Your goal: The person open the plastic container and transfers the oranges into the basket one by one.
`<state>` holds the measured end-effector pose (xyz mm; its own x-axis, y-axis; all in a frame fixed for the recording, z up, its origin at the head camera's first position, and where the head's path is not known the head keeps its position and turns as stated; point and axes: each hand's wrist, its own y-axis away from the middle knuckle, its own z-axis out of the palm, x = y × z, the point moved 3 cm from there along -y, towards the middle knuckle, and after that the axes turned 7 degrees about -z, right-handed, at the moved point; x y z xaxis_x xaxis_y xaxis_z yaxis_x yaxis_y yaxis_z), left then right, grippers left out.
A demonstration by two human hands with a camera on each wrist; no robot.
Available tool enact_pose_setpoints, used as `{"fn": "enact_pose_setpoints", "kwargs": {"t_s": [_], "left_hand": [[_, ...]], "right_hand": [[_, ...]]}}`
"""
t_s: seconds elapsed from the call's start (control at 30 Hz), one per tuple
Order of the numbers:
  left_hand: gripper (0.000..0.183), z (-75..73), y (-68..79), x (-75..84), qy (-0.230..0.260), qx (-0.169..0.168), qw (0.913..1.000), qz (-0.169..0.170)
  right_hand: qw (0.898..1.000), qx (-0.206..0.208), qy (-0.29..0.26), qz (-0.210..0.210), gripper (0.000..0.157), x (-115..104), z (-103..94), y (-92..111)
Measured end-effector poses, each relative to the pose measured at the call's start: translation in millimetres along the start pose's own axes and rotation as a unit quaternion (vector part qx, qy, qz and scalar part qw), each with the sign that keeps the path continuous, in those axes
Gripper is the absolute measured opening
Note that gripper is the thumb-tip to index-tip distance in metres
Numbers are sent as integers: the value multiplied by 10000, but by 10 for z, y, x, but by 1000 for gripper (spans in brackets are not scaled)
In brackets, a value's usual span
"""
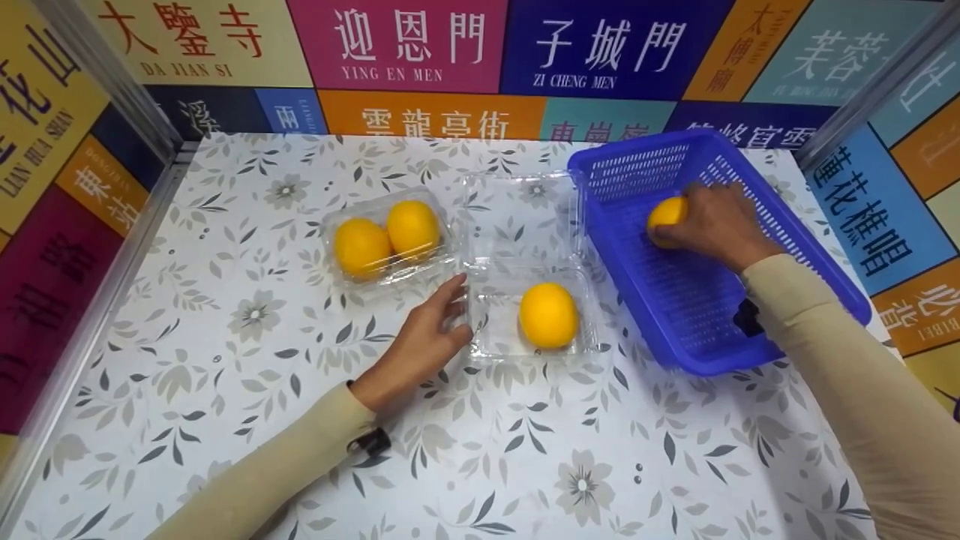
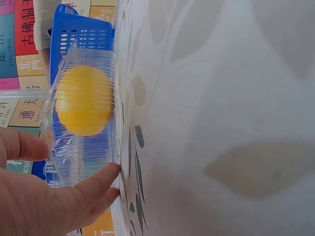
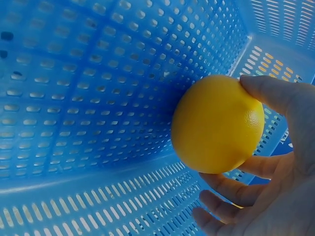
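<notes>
Inside the blue plastic basket (image 1: 675,345), my right hand (image 1: 724,225) grips an orange (image 3: 216,123) between thumb and fingers. No other fruit shows in the basket. At the middle of the table lies a clear plastic box (image 1: 495,345) with its lid (image 1: 517,195) folded back. One orange (image 1: 549,315) sits in its right half. My left hand (image 1: 424,334) is at the box's left side, fingers loosely spread and holding nothing; in the left wrist view its fingertips (image 2: 112,169) are by the box wall, with contact hard to tell.
Behind my left hand, a second clear box (image 1: 390,281) holds two oranges (image 1: 364,247) side by side. The flower-patterned tabletop (image 1: 480,450) is bounded by colourful lettered panels (image 1: 420,45) at the back and sides. The basket rim stands higher than the boxes.
</notes>
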<state>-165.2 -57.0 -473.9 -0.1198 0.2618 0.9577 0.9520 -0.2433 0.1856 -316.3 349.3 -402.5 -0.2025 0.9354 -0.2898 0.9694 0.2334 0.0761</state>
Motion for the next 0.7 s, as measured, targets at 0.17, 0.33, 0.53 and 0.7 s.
{"fn": "enact_pose_setpoints", "kwargs": {"t_s": [0.17,0.33,0.53,0.7], "left_hand": [[82,-8,2,4,-24,-33,10000,78],[84,-6,8,11,59,-60,9999,61],[82,-2,10,8,81,-3,9999,63],[82,2,6,4,82,9,9999,89]], "right_hand": [[9998,84,109,-124,76,-38,-62,-1],[9996,253,-47,-101,83,-86,-134,-1],[9982,495,-332,-106,84,-147,-207,3],[9972,571,-488,-72,85,-210,-251,12]]}}
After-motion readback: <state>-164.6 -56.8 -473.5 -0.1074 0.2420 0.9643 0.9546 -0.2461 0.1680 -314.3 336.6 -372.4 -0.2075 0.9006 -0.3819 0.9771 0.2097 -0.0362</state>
